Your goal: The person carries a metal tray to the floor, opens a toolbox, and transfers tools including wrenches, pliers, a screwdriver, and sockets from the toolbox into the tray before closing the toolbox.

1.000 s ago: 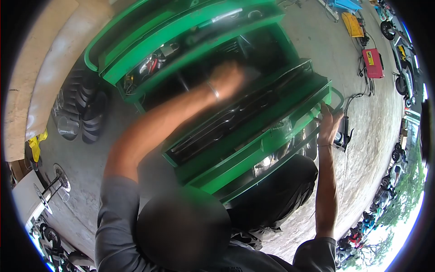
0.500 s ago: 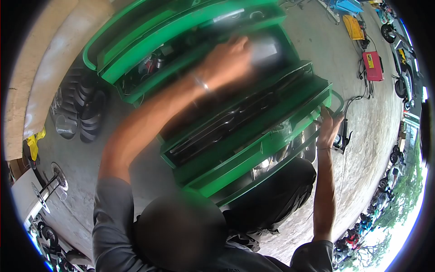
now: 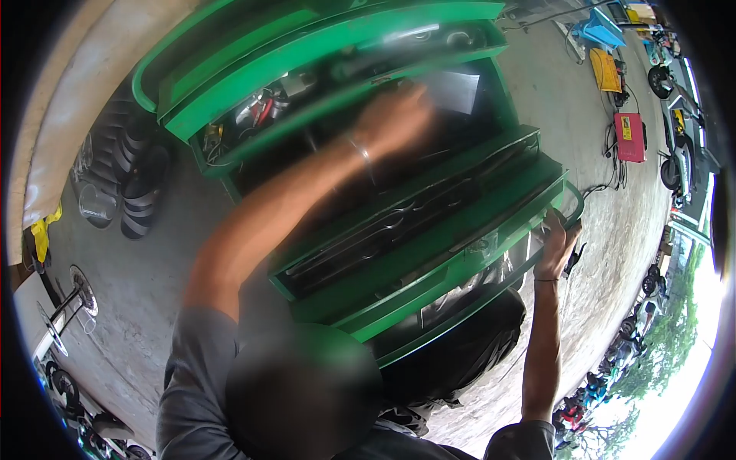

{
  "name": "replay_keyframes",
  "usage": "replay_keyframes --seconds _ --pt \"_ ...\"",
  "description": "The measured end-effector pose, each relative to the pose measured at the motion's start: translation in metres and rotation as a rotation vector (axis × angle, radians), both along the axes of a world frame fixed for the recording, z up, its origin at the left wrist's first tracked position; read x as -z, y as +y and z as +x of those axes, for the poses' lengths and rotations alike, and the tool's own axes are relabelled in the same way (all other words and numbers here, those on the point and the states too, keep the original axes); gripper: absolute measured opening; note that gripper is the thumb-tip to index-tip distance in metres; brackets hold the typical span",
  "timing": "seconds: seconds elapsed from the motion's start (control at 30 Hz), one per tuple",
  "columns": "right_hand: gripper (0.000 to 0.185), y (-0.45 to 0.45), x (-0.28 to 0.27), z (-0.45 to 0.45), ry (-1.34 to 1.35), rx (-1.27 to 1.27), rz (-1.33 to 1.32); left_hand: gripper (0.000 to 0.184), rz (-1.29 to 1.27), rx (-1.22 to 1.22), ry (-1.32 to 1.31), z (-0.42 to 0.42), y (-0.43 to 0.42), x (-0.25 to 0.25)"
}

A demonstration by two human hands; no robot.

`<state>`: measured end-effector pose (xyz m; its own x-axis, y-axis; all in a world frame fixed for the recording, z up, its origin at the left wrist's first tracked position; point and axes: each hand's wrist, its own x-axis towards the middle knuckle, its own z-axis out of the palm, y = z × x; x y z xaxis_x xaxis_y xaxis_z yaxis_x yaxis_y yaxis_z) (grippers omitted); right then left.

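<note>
Open green toolbox (image 3: 399,307) lies ahead, long axis near-left to far-right; left hand (image 3: 397,119) over its middle, beside pale rectangle (image 3: 464,96), blurred, cannot tell if gripping; right hand (image 3: 557,249) clamped on its right end

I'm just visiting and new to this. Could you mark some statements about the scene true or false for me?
1. The right hand is at one end of the green toolbox. True.
2. The toolbox is shut. False: its trays stand open.
3. The left arm reaches over the toolbox. True.
4. The dark sandals lie inside the toolbox. False: they are on the floor.
5. The red box is apart from the toolbox. True.
</note>
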<state>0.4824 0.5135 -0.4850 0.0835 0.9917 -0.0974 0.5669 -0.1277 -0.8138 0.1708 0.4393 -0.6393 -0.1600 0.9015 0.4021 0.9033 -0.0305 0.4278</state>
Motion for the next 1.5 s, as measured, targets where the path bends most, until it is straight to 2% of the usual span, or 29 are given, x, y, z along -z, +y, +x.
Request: replay_keyframes --seconds 0.07,0.13,0.27,0.4,0.5,0.57,0.63,0.67,0.7,0.8,0.9,0.97,1.0,1.07,1.13,1.17,1.23,1.27,1.33,1.5 --pt "0.059 0.004 0.002 0.007 -0.027 -0.003 -0.006 0.007 0.007 0.127 -0.187 0.014 -0.001 0.000" --pt "0.061 0.005 0.003 0.009 -0.061 0.002 -0.020 0.004 -0.326 0.284 -0.079 0.027 0.004 -0.001" --pt "0.062 0.007 0.006 0.012 -0.052 0.015 -0.018 0.012 -0.319 0.268 0.083 0.044 0.015 -0.002" --pt "0.065 0.001 0.001 0.004 -0.024 0.002 -0.003 0.015 -0.252 0.249 -0.038 0.050 0.013 0.009" --pt "0.065 0.003 0.004 0.011 -0.007 -0.010 -0.032 0.013 -0.381 0.376 0.019 0.045 0.016 0.003" --pt "0.062 0.000 0.000 0.002 -0.063 -0.025 0.007 0.012 -0.400 0.225 -0.119 0.038 0.020 -0.007" --pt "0.062 0.006 0.004 0.010 -0.031 -0.038 0.001 0.018 -0.289 0.098 -0.473 0.020 0.033 -0.020" --pt "0.061 0.005 0.007 0.015 -0.004 -0.049 -0.013 0.026 -0.078 0.105 -0.689 0.003 0.035 -0.031" --pt "0.062 0.004 0.006 0.014 -0.040 -0.044 0.000 0.034 -0.086 0.120 -0.780 -0.018 0.041 -0.044" --pt "0.061 0.002 0.002 0.008 -0.050 -0.035 -0.006 0.041 -0.178 0.191 -0.724 -0.044 0.022 -0.108" --pt "0.053 0.004 0.002 0.008 -0.083 -0.019 -0.040 0.040 -0.132 0.199 -0.845 -0.044 0.003 -0.125" --pt "0.051 0.007 0.004 0.013 -0.045 -0.032 -0.057 0.033 -0.214 0.238 -0.942 -0.054 -0.015 -0.142" --pt "0.051 0.008 0.004 0.014 -0.051 -0.043 -0.063 0.033 -0.214 0.226 -0.949 -0.058 -0.023 -0.139" --pt "0.049 0.008 0.004 0.016 -0.041 -0.066 -0.070 0.027 0.037 0.267 -1.072 -0.069 -0.041 -0.136" --pt "0.047 0.007 0.010 0.022 -0.034 -0.067 -0.042 0.026 0.016 0.268 -1.144 -0.082 -0.056 -0.134" --pt "0.045 0.007 0.011 0.028 -0.040 -0.169 -0.003 0.027 -0.030 0.219 -1.219 -0.087 -0.064 -0.132" --pt "0.042 0.008 0.011 0.028 -0.029 -0.161 0.002 0.030 -0.039 0.133 -1.314 -0.089 -0.076 -0.129" --pt "0.042 0.009 0.012 0.027 -0.027 -0.161 0.002 0.030 -0.040 0.133 -1.312 -0.090 -0.079 -0.123" --pt "0.042 0.009 0.013 0.026 -0.028 -0.113 0.001 0.032 -0.016 0.137 -1.129 -0.092 -0.083 -0.120" --pt "0.046 0.006 0.004 0.008 -0.059 -0.023 -0.030 0.037 -0.070 0.216 -1.256 -0.085 -0.090 -0.143"
